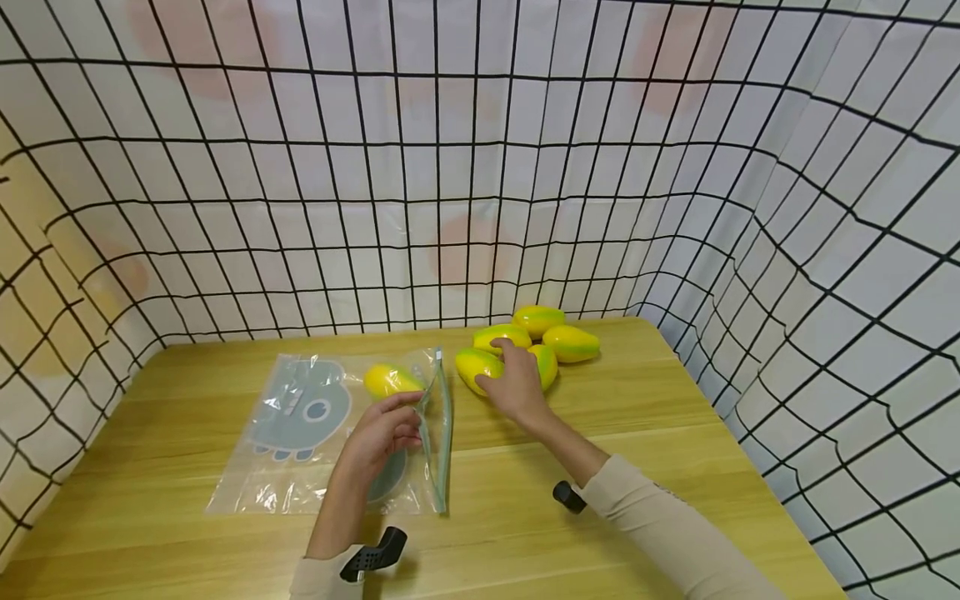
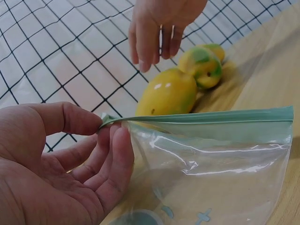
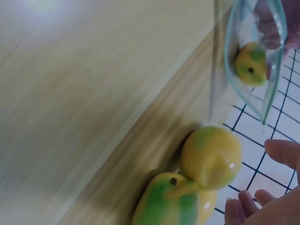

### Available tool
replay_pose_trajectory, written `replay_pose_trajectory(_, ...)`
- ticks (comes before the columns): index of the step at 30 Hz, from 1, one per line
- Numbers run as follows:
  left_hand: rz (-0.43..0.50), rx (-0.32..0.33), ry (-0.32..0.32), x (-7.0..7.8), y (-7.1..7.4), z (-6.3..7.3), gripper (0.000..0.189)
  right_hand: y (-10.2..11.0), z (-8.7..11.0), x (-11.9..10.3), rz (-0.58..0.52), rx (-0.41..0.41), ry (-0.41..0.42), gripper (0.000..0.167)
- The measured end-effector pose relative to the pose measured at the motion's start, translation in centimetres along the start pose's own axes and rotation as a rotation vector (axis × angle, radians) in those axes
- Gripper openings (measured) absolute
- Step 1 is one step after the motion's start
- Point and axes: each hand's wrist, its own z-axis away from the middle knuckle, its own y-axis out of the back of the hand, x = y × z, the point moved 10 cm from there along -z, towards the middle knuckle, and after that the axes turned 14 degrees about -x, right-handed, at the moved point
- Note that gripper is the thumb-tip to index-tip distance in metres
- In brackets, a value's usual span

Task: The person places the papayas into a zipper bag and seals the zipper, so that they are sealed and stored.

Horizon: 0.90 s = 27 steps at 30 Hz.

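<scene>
A clear zip bag (image 1: 300, 417) with a blue-grey cartoon print and green zip edge lies on the table. My left hand (image 1: 378, 437) pinches one side of its mouth between thumb and fingers; in the right wrist view the mouth gapes. One yellow-green mango (image 1: 386, 380) is inside. Several more mangoes (image 1: 472, 367) sit in a group to the right of the bag. Above them is my right hand (image 1: 517, 387), fingers spread and slightly bent, holding nothing. In the left wrist view, a gap shows between the right fingertips (image 2: 145, 65) and the nearest mango (image 2: 168, 91).
The wood-grain table (image 1: 600, 517) is enclosed at the back and sides by black wire mesh (image 1: 465, 200) over pale sheeting. The mangoes stand near the table's back edge, close to the mesh. A black wrist device (image 1: 375, 554) is on the left wrist.
</scene>
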Motion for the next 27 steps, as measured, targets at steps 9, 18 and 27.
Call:
replay_pose_trajectory(9, 0.005, -0.003, 0.004, 0.1, 0.0, 0.1, 0.052, -0.4, -0.3, 0.5, 0.062, -0.019, 0.023, 0.067)
replay_pose_trajectory(18, 0.008, -0.005, -0.003, 0.0, 0.0, 0.0, 0.052, -1.2, -0.5, 0.9, 0.08, -0.022, 0.037, 0.073)
replay_pose_trajectory(27, 0.0, 0.002, -0.005, 0.0, 0.1, -0.1, 0.05, -1.8, -0.8, 1.7, 0.097, -0.039, -0.018, 0.072)
